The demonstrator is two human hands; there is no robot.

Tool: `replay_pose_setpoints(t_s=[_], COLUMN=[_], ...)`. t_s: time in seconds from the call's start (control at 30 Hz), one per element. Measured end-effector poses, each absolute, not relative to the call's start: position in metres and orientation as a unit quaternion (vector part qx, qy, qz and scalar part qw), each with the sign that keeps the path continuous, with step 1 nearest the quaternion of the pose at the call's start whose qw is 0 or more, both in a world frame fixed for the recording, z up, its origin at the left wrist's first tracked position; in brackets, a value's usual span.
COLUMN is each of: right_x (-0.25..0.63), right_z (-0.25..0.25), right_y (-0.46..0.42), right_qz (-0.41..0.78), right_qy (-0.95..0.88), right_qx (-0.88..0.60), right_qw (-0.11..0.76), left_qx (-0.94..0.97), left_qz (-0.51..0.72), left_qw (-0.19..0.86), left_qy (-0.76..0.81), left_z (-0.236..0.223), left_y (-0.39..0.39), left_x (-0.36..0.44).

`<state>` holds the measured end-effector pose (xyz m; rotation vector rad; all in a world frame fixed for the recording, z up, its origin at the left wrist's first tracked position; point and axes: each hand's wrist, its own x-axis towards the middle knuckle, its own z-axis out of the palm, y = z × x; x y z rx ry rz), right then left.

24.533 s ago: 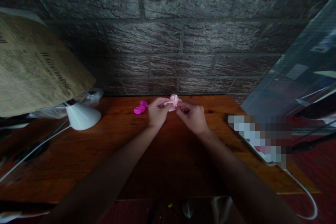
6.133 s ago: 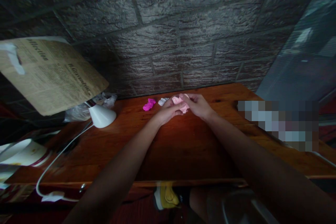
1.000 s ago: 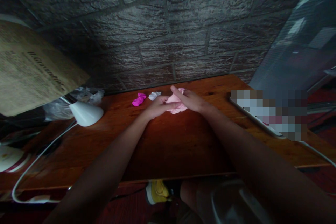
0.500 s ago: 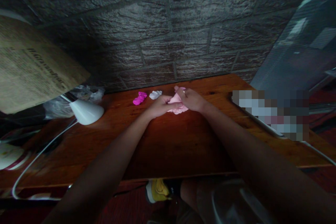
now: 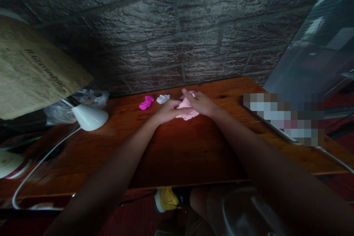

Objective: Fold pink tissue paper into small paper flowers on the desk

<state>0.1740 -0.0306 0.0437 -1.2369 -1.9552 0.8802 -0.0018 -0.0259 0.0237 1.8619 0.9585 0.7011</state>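
Between my two hands is a pale pink, soft-looking crumpled piece (image 5: 188, 114) with a ruffled edge, low over the wooden table; whether it is paper, cloth or clay I cannot tell. My left hand (image 5: 166, 112) grips its left side, thumb across the front and the other fingers partly hidden behind it. Closed on the upper right side, my right hand (image 5: 203, 104) has its thumb over the top. Just left of my hands lies a small white crumpled piece (image 5: 163, 99). A bright magenta crumpled piece (image 5: 146, 102) rests farther left, apart from the white one.
A white lamp base (image 5: 90, 117) with a printed paper shade (image 5: 41, 70) stands at left, its cable (image 5: 44, 162) trailing forward. Plastic bags (image 5: 96, 97) lie behind it. A blurred-out device (image 5: 282, 120) lies at right. A stone-patterned wall (image 5: 166, 44) rises behind the wooden table (image 5: 188, 155).
Since the oldest frame, the white piece has appeared beside the magenta one, and the pale pink piece looks broader. Over the last second my right thumb and fingers shifted slightly on it.
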Motion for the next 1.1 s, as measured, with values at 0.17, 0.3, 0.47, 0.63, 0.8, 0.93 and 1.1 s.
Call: replay_pose_setpoints(t_s=[0.17,0.3,0.47,0.63,0.8,0.93,1.1], right_x=[0.1741,0.1741,0.1756,0.1771,0.1761,0.1759,0.1798], right_z=[0.0396,0.0405,0.0427,0.0411,0.036,0.0357,0.0401], right_y=[-0.0249,-0.0278,-0.0335,-0.0316,-0.0276,-0.0267,-0.0288], right_qz=[0.288,0.299,0.362,0.408,0.391,0.343,0.387], right_qy=[-0.761,-0.756,-0.747,-0.712,-0.704,-0.72,-0.683], right_qx=[-0.487,-0.483,-0.446,-0.435,-0.467,-0.489,-0.483], right_qw=[0.319,0.325,0.334,0.371,0.364,0.354,0.387], left_qx=[0.761,0.773,0.757,0.708,0.685,0.689,0.642], left_qz=[0.276,0.3,0.348,0.397,0.417,0.43,0.467], left_qw=[0.447,0.428,0.441,0.473,0.474,0.458,0.492], left_qy=[0.381,0.359,0.334,0.343,0.364,0.362,0.358], left_z=[0.0224,0.0211,0.0197,0.0204,0.0225,0.0237,0.02], left_y=[-0.0244,-0.0227,-0.0199,-0.0215,-0.0224,-0.0224,-0.0213], left_x=[-0.0012,0.0003,0.0018,0.0019,0.0007,0.0011,0.0018])
